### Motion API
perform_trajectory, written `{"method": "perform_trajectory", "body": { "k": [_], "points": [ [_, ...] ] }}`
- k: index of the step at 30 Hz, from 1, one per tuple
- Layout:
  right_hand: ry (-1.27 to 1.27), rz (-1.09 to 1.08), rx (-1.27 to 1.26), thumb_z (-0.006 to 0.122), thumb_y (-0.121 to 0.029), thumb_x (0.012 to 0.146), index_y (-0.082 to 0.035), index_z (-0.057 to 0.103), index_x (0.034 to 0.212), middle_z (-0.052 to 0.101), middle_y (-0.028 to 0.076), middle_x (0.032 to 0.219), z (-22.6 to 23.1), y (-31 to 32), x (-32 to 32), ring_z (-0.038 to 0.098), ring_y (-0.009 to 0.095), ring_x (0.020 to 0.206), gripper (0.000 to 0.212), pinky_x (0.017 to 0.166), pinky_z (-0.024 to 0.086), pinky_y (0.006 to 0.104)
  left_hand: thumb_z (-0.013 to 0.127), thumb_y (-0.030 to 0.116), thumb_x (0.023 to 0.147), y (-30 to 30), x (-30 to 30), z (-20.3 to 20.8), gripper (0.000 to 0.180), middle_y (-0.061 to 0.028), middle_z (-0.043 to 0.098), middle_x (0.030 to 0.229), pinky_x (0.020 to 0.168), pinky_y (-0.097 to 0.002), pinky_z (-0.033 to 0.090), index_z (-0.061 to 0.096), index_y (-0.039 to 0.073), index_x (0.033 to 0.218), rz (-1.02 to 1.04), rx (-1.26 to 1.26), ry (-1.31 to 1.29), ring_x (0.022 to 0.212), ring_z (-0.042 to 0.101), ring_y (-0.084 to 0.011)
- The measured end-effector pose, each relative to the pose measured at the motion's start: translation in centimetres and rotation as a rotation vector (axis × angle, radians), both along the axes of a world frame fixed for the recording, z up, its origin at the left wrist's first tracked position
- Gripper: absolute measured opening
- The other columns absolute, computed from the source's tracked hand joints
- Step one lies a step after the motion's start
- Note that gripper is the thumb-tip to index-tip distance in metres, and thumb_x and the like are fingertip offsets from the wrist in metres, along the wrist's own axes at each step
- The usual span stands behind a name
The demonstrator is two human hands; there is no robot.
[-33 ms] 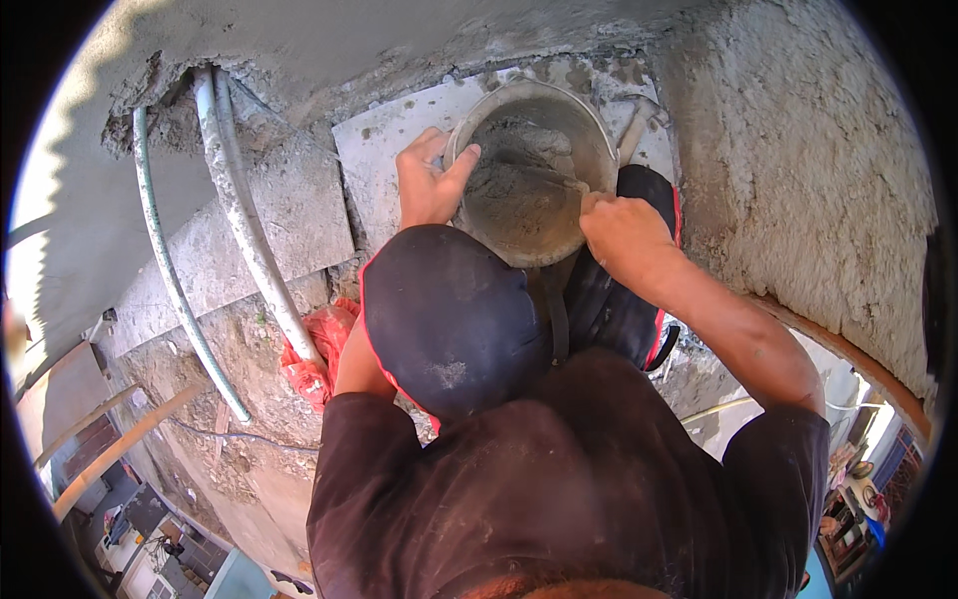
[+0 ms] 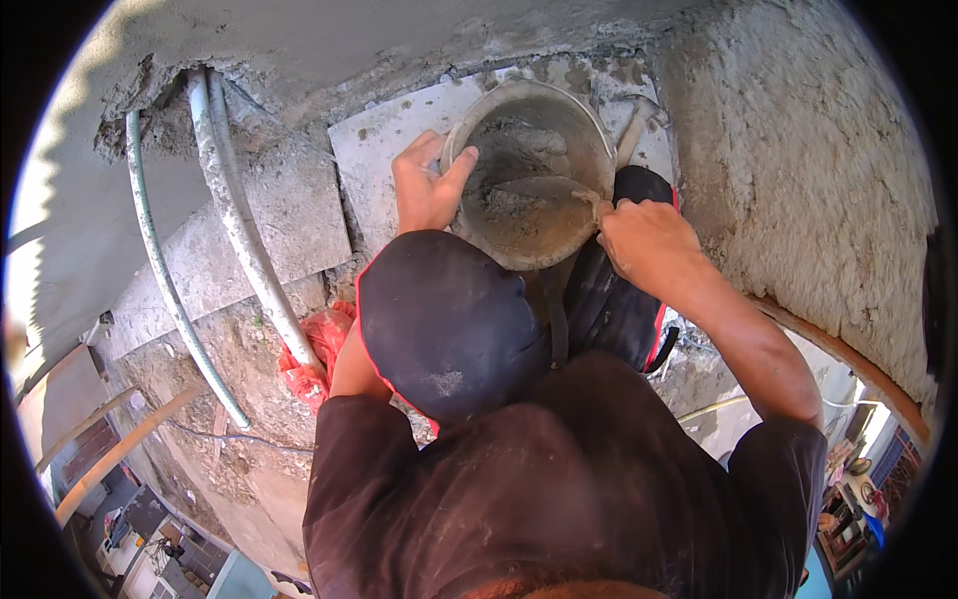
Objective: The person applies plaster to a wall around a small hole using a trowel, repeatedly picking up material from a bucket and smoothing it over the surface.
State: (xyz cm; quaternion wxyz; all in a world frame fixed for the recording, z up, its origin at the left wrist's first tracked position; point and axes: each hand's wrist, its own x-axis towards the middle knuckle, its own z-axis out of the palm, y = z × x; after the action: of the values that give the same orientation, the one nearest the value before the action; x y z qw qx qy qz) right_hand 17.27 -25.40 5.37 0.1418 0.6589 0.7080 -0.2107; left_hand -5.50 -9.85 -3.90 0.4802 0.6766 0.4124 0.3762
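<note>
A grey bucket with wet grey mortar inside stands in front of my knees. Its left rim is gripped by my left hand, thumb over the edge and fingers outside. Inside the bucket lies the blade of a trowel, coated in mortar and pointing left. Closed round the trowel's handle end at the right rim is my right hand, which mostly hides the handle. My left knee, in a dark pad with red edging, is close below the bucket.
Pale slabs lie under and beside the bucket. A tool with a light handle rests behind it. Pipes come out of a broken wall hole at left, beside a red plastic bag. A rough plastered wall rises at right.
My right hand has moved a little to the right with the trowel, and more of the blade shows above the mortar. My left hand keeps its grip on the bucket.
</note>
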Motion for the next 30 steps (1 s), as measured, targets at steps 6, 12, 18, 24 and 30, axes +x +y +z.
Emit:
{"method": "perform_trajectory", "body": {
  "k": [6, 12, 18, 24, 30],
  "points": [
    [0.148, -0.183, -0.1, 0.063, -0.024, 0.098, 0.002, 0.064, 0.103, 0.068, 0.024, 0.091, -1.7, -0.6, 1.1, 0.067, 0.043, 0.096, 0.026, 0.083, 0.053, 0.0515, 0.075, 0.007, 0.085, -0.6, 1.0, 0.8, 0.019, -0.0074, 0.058, 0.074, 0.067, -0.0322, 0.043, 0.074, -0.006, 0.099, -0.045, 0.03, 0.041, 0.072, 0.051, -0.0154],
    [0.69, -0.409, -0.361, 0.064, -0.025, 0.097, 0.003, 0.063, 0.097, 0.066, 0.028, 0.089, -1.6, -0.7, -0.6, 0.064, 0.046, 0.097, 0.029, 0.082, 0.05, 0.0537, 0.075, 0.011, 0.088, -0.6, 1.4, 0.8, 0.017, -0.0036, 0.053, 0.073, 0.066, -0.0316, 0.039, 0.072, -0.005, 0.095, -0.043, -0.019, 0.016, 0.073, 0.047, -0.0128],
    [0.293, -0.299, 0.11, 0.068, -0.021, 0.093, -0.004, 0.061, 0.107, 0.064, 0.018, 0.091, -1.1, -4.2, -1.2, 0.065, 0.042, 0.089, 0.024, 0.074, 0.051, 0.0523, 0.074, 0.015, 0.09, 1.2, 1.6, 0.4, 0.025, -0.0078, 0.062, 0.079, 0.069, -0.0325, 0.043, 0.074, -0.007, 0.101, -0.01, -0.12, 0.023, 0.075, 0.053, -0.0141],
    [0.131, -0.287, 0.181, 0.066, -0.019, 0.093, -0.004, 0.06, 0.109, 0.066, 0.015, 0.095, 1.4, -2.5, 2.2, 0.068, 0.039, 0.09, 0.023, 0.076, 0.054, 0.0504, 0.073, 0.019, 0.092, 1.4, 1.8, 1.8, 0.026, -0.0053, 0.061, 0.078, 0.067, -0.0316, 0.041, 0.075, -0.005, 0.103, -0.057, 0.001, 0.096, 0.074, 0.051, -0.0124],
    [0.196, -0.321, -0.197, 0.064, -0.024, 0.095, -0.001, 0.063, 0.113, 0.069, 0.023, 0.102, -2.2, 0.1, 1.4, 0.065, 0.043, 0.101, 0.03, 0.091, 0.05, 0.0543, 0.074, 0.014, 0.091, 0.5, 3.0, 1.2, 0.022, -0.0066, 0.057, 0.074, 0.066, -0.0323, 0.041, 0.075, -0.004, 0.103, -0.016, 0.064, 0.013, 0.072, 0.05, -0.014]
  ]
}}
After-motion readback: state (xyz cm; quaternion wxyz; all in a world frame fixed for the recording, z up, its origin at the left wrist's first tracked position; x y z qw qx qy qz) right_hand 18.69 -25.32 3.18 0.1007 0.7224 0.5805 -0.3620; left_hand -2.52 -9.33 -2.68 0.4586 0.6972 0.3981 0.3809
